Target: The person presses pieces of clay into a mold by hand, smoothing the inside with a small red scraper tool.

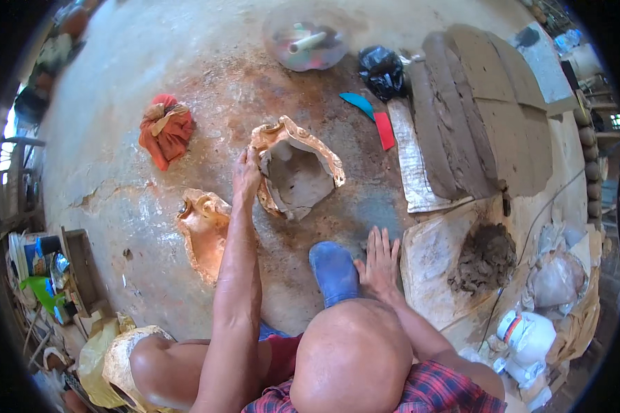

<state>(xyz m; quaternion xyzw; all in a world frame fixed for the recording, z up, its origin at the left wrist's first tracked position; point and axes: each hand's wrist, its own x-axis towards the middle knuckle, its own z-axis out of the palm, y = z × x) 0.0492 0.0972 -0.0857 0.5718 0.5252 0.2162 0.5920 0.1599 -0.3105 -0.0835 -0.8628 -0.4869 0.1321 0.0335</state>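
Left hand point(247, 172): closed on the left rim of the mould point(333, 164).
Right hand point(381, 263): lay spread on the floor point(114, 148) beside the boot point(334, 270), gripping nothing.
Mould: sat on the floor ahead of the boot, lined with clay point(295, 173).
Clay: risked tearing if jerked by the rim.
Boot: risked bumping the mould if slid forward.

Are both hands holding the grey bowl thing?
No, only the left hand touches the grey-lined mold; the right hand is spread beside the blue shoe.

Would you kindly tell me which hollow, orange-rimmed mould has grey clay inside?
The upper orange-rimmed mould, gripped by the left hand; the lower orange-rimmed mould shows a bare hollow.
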